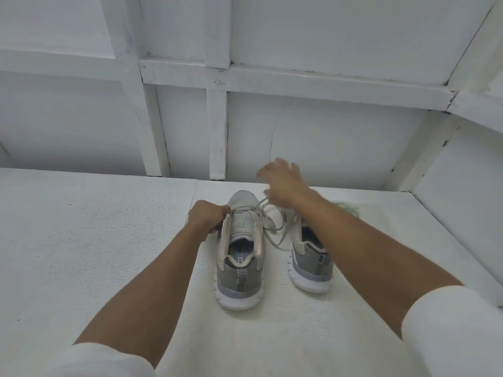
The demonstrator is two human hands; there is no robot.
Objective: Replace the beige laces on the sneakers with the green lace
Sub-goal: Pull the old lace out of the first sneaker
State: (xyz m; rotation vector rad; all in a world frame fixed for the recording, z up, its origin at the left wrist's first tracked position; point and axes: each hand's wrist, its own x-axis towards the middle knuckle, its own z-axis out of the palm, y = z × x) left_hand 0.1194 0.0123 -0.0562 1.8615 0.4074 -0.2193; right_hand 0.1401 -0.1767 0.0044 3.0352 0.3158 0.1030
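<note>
Head view: two grey sneakers are seen standing side by side on a white bench (109,254), heels toward the near edge and toes toward the far wall. The left sneaker (239,257) is upright, and its opening is exposed; a printed insole (241,255) is visible inside, and nothing else can be made out in it. The right sneaker (310,265) is just beside it, and its front half is hidden by the right forearm.

The left hand (208,220) is closed on the left edge of the left sneaker's upper, near the eyelets, with the fingers curled around the material. The right hand (283,183) is raised above the toe area between the two sneakers; it is blurred, and the fingers appear loosely spread. Whether the lace is pinched by them cannot be told.

The beige lace (272,227) is partly threaded at the front of the left sneaker, and its loose lengths are draped across the gap between the sneakers, running up to the right hand. The green lace (347,208) is lying on the bench to the far right, behind the right forearm, which covers most of it. White sleeves (451,330) are visible at both near corners. A white panelled wall (326,131) stands behind the bench.
</note>
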